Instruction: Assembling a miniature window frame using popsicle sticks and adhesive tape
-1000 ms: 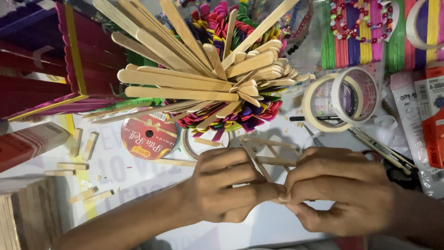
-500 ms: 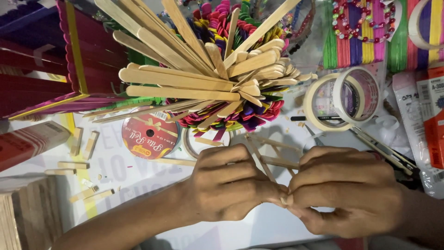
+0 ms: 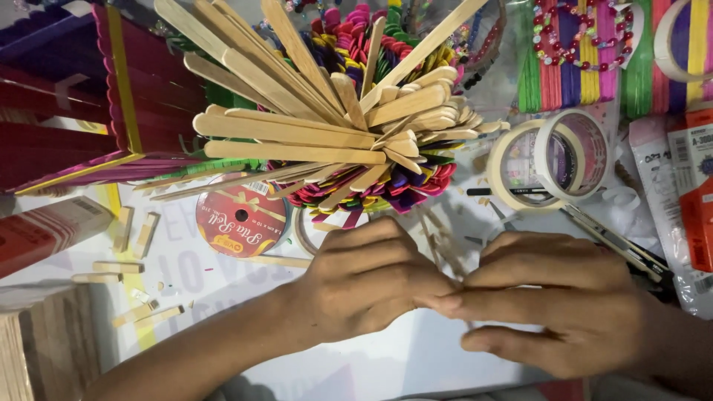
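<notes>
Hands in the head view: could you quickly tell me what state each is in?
Left hand: closed, pinching thin pale wooden sticks.
Right hand: closed, fingertips meeting the left at those sticks.

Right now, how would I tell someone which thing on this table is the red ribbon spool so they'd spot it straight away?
Start at the big bundle of plain wooden craft sticks fanning out at the top middle. Drop just below its lower left edge, above the left hand, to the red ribbon spool lying flat on the white table. It is the only round red disc with a small dark centre hole; the tape rolls to the right are pale, open rings.
</notes>
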